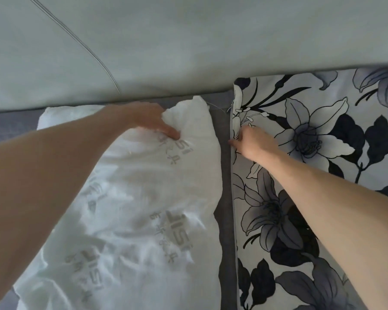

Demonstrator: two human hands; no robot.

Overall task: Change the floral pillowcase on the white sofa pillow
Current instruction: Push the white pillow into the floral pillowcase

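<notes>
the left hand (pixel 151 120) grips the far corner of the bare white pillow (pixel 143 209) at 8 o'clock — the right hand (pixel 253 142) pinches the floral pillowcase (pixel 323 135) edge at 3 o'clock, both on the sofa (pixel 224 130).

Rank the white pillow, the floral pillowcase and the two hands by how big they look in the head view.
1. White pillow and floral pillowcase: both large and cut off by the frame, too close to rank.
2. Left hand and right hand: far smaller, alike in size.
</notes>
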